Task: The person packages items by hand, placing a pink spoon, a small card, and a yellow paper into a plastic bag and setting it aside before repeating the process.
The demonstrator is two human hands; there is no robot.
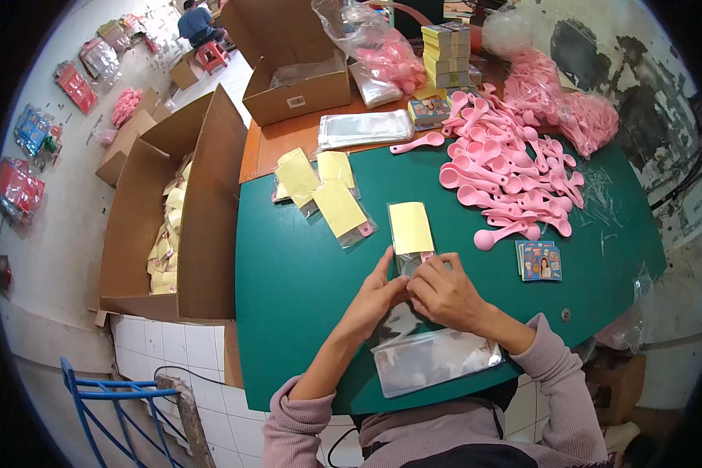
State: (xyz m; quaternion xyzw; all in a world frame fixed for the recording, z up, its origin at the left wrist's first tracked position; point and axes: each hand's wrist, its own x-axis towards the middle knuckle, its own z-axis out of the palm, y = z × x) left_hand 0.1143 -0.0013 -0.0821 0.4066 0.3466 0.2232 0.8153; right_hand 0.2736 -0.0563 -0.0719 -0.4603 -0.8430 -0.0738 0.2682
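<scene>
A clear plastic bag (405, 267) with a yellow card (411, 228) and a pink measuring spoon (427, 256) inside lies on the green tabletop. My left hand (374, 300) grips the bag's lower left side, its index finger along the edge. Closed fingers of my right hand (447, 296) pinch the bag's lower part and partly hide the spoon. Below my hands is a stack of flat clear bags (437, 360). Several filled bags with yellow cards (339, 207) lie to the upper left. A small stack of printed cards (540, 261) sits right of my right hand.
Loose pink spoons (507, 168) form a large pile at the upper right. More clear bags (366, 129) and bundled card stacks (447, 58) lie at the back. A tall cardboard box (203, 203) of packed bags stands left of the table. A person (198, 25) sits far off.
</scene>
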